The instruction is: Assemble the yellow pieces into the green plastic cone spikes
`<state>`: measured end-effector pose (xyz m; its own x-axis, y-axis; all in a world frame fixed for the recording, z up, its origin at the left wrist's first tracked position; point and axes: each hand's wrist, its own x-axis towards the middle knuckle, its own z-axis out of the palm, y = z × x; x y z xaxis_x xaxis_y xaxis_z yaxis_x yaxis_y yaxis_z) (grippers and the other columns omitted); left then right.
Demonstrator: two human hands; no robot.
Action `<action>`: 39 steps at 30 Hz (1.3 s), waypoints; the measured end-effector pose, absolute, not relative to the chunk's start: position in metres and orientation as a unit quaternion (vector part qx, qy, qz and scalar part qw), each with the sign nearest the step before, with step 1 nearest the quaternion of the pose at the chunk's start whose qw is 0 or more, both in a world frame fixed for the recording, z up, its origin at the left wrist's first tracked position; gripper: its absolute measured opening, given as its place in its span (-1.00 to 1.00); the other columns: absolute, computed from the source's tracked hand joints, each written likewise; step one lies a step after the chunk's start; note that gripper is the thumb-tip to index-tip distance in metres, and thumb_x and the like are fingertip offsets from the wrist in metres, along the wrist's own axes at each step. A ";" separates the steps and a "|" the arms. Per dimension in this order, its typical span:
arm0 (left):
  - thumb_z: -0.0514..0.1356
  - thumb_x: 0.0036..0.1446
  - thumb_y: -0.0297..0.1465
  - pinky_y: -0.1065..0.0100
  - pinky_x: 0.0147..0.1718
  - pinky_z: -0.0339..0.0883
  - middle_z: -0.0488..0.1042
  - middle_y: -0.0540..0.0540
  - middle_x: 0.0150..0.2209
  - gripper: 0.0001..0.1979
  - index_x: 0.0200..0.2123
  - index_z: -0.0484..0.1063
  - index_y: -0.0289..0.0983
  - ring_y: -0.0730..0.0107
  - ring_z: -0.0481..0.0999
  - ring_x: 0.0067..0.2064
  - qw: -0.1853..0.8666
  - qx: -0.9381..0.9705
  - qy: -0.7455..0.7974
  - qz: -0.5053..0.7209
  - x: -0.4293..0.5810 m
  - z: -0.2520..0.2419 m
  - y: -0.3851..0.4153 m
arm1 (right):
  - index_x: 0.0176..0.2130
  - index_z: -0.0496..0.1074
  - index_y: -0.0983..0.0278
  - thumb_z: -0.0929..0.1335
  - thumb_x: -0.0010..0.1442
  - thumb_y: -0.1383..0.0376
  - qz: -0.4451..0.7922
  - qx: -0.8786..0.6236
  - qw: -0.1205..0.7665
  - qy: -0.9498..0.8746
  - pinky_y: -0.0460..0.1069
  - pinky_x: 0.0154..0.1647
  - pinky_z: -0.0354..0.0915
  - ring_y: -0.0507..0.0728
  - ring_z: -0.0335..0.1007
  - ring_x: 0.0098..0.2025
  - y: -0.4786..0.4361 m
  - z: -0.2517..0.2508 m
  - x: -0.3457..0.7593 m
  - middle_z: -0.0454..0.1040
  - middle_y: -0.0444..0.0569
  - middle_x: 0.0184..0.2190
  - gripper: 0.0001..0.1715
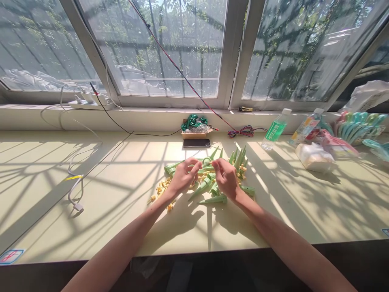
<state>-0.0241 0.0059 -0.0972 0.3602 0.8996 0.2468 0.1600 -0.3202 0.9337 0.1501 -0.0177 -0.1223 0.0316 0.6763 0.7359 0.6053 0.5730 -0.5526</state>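
Observation:
My left hand [184, 176] and my right hand [225, 176] are raised over a pile of green plastic spikes and small yellow plastic pieces, fingertips facing each other with a narrow gap. The left thumb and forefinger are pinched, and what they hold is too small to make out. A small yellow piece [210, 163] shows at the pinched fingertips of the right hand. Hollow, cone-shaped green spikes [214, 199] lie around and beneath both hands. Loose yellow pieces [162, 187] are scattered mostly beside the left wrist. My hands hide part of the pile.
Behind the pile lie a black phone [197, 143] and a small cardboard box [194, 135] with green material. A bottle [275, 129], another bottle [306, 126] and a tissue pack [315, 157] stand at right. A white cable [78, 206] runs along the left.

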 end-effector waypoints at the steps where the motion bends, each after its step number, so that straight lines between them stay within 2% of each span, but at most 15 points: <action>1: 0.14 0.18 -0.02 0.51 -0.75 0.12 0.39 -0.01 -0.60 -0.56 -0.33 0.43 -0.32 0.52 0.31 -0.69 0.463 0.693 0.382 0.399 -0.025 -0.096 0.006 | -0.38 0.32 0.26 0.17 0.40 0.22 0.026 -0.452 0.546 -0.705 -0.06 -0.39 0.15 0.04 0.20 -0.47 -0.018 -0.123 0.150 0.30 -0.11 -0.50 -0.66; 3: 0.06 0.21 0.03 0.50 -0.77 0.03 0.33 0.01 -0.70 -0.48 -0.45 0.43 -0.32 0.55 0.22 -0.75 0.508 0.689 0.376 0.353 -0.027 -0.094 0.006 | -0.34 0.34 0.27 0.17 0.41 0.25 0.024 -0.430 0.534 -0.727 -0.05 -0.35 0.20 0.05 0.26 -0.42 -0.018 -0.123 0.150 0.36 -0.06 -0.43 -0.68; 5: 0.05 0.22 0.03 0.49 -0.75 0.02 0.34 0.00 -0.71 -0.47 -0.46 0.45 -0.31 0.56 0.20 -0.75 0.549 0.682 0.361 0.322 -0.028 -0.093 0.006 | -0.32 0.36 0.26 0.16 0.41 0.25 0.028 -0.415 0.528 -0.740 -0.05 -0.33 0.23 0.05 0.30 -0.38 -0.018 -0.124 0.150 0.40 -0.04 -0.38 -0.69; 8: 0.12 0.19 0.00 0.48 -0.72 0.04 0.31 0.04 -0.71 -0.53 -0.46 0.42 -0.30 0.56 0.20 -0.73 0.573 0.670 0.340 0.327 -0.028 -0.093 0.005 | -0.34 0.36 0.26 0.17 0.40 0.27 0.033 -0.406 0.528 -0.745 -0.05 -0.33 0.24 0.05 0.30 -0.39 -0.018 -0.124 0.149 0.40 -0.05 -0.39 -0.69; 12: 0.24 0.11 -0.09 0.48 -0.70 0.10 0.29 0.07 -0.69 -0.62 -0.48 0.33 -0.29 0.52 0.27 -0.69 0.552 0.677 0.335 0.351 -0.026 -0.096 0.005 | -0.39 0.31 0.25 0.17 0.40 0.26 0.052 -0.408 0.529 -0.742 -0.06 -0.39 0.20 0.03 0.25 -0.46 -0.018 -0.124 0.150 0.36 -0.09 -0.47 -0.68; 14: 0.30 0.06 -0.14 0.49 -0.69 0.14 0.33 0.05 -0.62 -0.67 -0.37 0.38 -0.30 0.51 0.31 -0.64 0.517 0.691 0.348 0.366 -0.025 -0.098 0.005 | -0.41 0.27 0.24 0.17 0.40 0.23 0.074 -0.419 0.532 -0.732 -0.07 -0.45 0.16 0.02 0.20 -0.52 -0.018 -0.125 0.149 0.30 -0.13 -0.54 -0.66; 17: 0.36 -0.01 -0.20 0.48 -0.59 0.30 0.44 -0.04 -0.40 -0.60 -0.17 0.42 -0.32 0.48 0.41 -0.49 0.456 0.701 0.360 0.414 -0.025 -0.100 0.004 | -0.44 0.22 0.23 0.15 0.40 0.18 0.114 -0.436 0.531 -0.718 -0.07 -0.53 0.10 0.01 0.13 -0.60 -0.018 -0.126 0.148 0.21 -0.19 -0.62 -0.61; 20: 0.35 -0.01 -0.22 0.42 -0.47 0.42 0.45 -0.14 -0.18 -0.61 -0.16 0.44 -0.32 0.45 0.47 -0.38 0.404 0.724 0.342 0.442 -0.025 -0.102 0.003 | -0.46 0.20 0.22 0.13 0.41 0.14 0.139 -0.442 0.527 -0.712 -0.08 -0.56 0.09 0.00 0.12 -0.62 -0.019 -0.126 0.147 0.20 -0.19 -0.64 -0.58; 24: 0.33 0.03 -0.22 0.44 -0.46 0.43 0.44 -0.14 -0.13 -0.65 -0.16 0.44 -0.29 0.50 0.46 -0.39 0.377 0.743 0.326 0.446 -0.025 -0.104 0.004 | -0.46 0.20 0.23 0.15 0.41 0.14 0.141 -0.440 0.533 -0.709 -0.08 -0.56 0.08 -0.01 0.12 -0.62 -0.019 -0.127 0.146 0.21 -0.19 -0.63 -0.58; 28: 0.33 0.03 -0.20 0.46 -0.49 0.41 0.45 -0.13 -0.14 -0.63 -0.14 0.43 -0.28 0.50 0.47 -0.40 0.393 0.726 0.343 0.448 -0.024 -0.103 0.004 | -0.45 0.23 0.25 0.18 0.39 0.17 0.118 -0.436 0.549 -0.703 -0.09 -0.54 0.07 -0.02 0.08 -0.61 -0.019 -0.126 0.146 0.18 -0.21 -0.63 -0.62; 32: 0.34 0.00 -0.16 0.51 -0.60 0.33 0.48 -0.10 -0.21 -0.56 -0.13 0.39 -0.28 0.52 0.44 -0.47 0.424 0.691 0.373 0.451 -0.022 -0.101 0.005 | -0.39 0.30 0.27 0.19 0.39 0.22 0.091 -0.434 0.559 -0.701 -0.08 -0.46 0.13 -0.01 0.14 -0.55 -0.020 -0.125 0.146 0.25 -0.18 -0.57 -0.67; 36: 0.25 0.09 -0.05 0.51 -0.71 0.21 0.47 -0.08 -0.37 -0.59 -0.31 0.39 -0.32 0.55 0.38 -0.60 0.496 0.659 0.364 0.432 -0.021 -0.099 0.006 | -0.34 0.34 0.28 0.18 0.39 0.24 0.075 -0.434 0.560 -0.702 -0.07 -0.40 0.19 0.02 0.22 -0.48 -0.019 -0.124 0.148 0.33 -0.11 -0.49 -0.70; 39: 0.11 0.16 0.05 0.48 -0.74 0.17 0.42 -0.07 -0.55 -0.47 -0.45 0.38 -0.35 0.51 0.33 -0.66 0.575 0.624 0.337 0.408 -0.022 -0.101 0.008 | -0.30 0.37 0.28 0.17 0.40 0.25 0.053 -0.422 0.549 -0.720 -0.06 -0.37 0.23 0.05 0.28 -0.42 -0.019 -0.123 0.148 0.38 -0.05 -0.42 -0.71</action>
